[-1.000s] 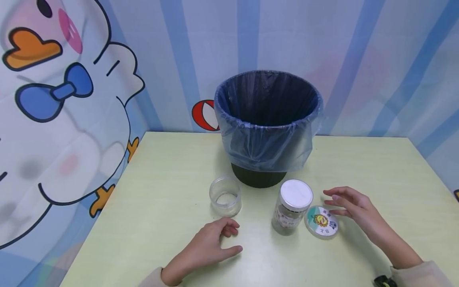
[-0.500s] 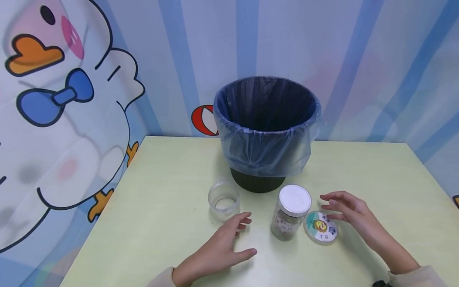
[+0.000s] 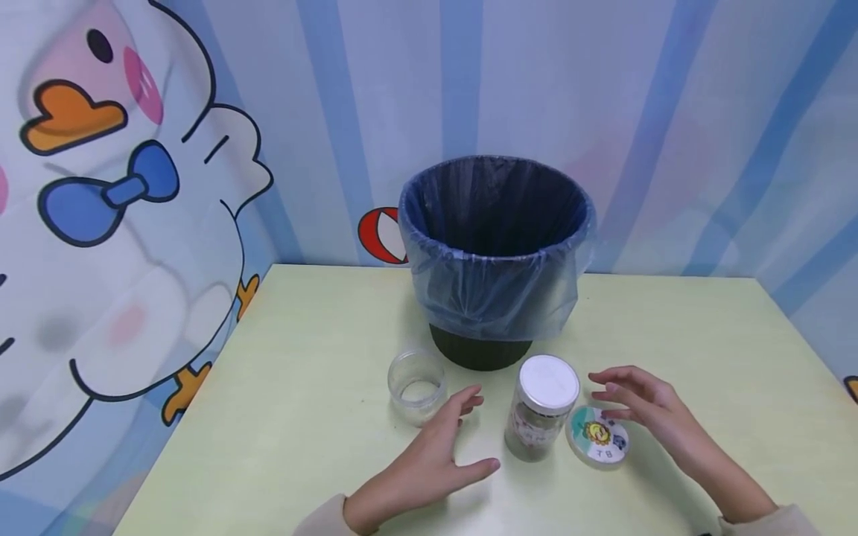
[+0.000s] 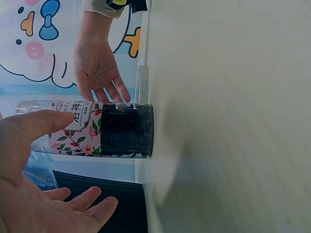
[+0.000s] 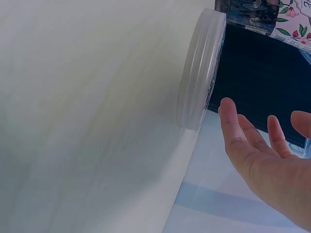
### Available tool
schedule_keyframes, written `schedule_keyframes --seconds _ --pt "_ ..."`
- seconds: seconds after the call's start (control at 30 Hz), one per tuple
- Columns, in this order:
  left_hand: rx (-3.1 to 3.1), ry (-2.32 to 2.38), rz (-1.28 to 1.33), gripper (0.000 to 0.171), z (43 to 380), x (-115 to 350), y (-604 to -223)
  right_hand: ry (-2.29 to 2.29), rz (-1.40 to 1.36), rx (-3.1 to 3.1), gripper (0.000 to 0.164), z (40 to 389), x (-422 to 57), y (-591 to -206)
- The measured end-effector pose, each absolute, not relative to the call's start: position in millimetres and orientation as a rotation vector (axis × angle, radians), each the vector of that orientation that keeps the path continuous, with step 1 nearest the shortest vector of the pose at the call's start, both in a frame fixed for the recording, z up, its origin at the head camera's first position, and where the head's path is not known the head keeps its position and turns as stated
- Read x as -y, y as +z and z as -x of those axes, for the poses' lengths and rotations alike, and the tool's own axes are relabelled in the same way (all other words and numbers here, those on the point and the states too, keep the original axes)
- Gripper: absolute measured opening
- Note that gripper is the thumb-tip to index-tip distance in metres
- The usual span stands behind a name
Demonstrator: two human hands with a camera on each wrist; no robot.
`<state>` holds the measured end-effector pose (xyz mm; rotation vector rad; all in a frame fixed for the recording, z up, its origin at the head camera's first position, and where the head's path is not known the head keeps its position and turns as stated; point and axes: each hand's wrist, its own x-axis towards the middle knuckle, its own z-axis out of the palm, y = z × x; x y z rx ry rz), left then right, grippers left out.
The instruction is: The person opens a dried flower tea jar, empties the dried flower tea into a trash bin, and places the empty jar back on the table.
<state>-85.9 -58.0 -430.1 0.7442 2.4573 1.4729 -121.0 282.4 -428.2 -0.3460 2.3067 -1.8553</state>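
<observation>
A clear jar (image 3: 534, 423) with a white lid (image 3: 550, 383) stands upright on the table. Its floral label (image 4: 80, 127) and dark contents show in the left wrist view. My left hand (image 3: 436, 455), thumb and fingers spread apart, hovers to the jar's left without touching it. Beside the jar lies a round flat disc (image 3: 599, 436) with a flower picture on top; the right wrist view shows its ridged clear rim (image 5: 200, 73). My right hand (image 3: 646, 406) hangs just above the disc's right side, fingers loosely bent and holding nothing.
An open clear plastic cup (image 3: 417, 387) stands left of the jar, partly behind my left fingertips. Behind them is a black bin (image 3: 480, 348) lined with a blue bag (image 3: 492, 298). The pale table (image 3: 295, 387) ends at a cartoon-printed backdrop (image 3: 536, 82).
My left hand has moved right, toward the jar, with its fingers and thumb spreading. My right hand has shifted slightly left. The whole scene sits lower in the head view.
</observation>
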Motion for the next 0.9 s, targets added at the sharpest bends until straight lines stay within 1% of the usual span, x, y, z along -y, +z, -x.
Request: schedule_keyframes --seconds 0.33,0.63,0.9 --pt "-2.481 1.540 -0.754 0.083 95 49 -429 -1.853 0.384 -2.321 0.036 119 -280 -427" --pt "-2.468 1.613 -0.746 0.088 99 44 -430 -1.851 0.392 -2.328 0.035 119 -278 -426" --pt "-2.447 1.640 -0.734 0.088 102 39 -431 -1.842 0.426 -2.336 0.033 117 -277 -424"
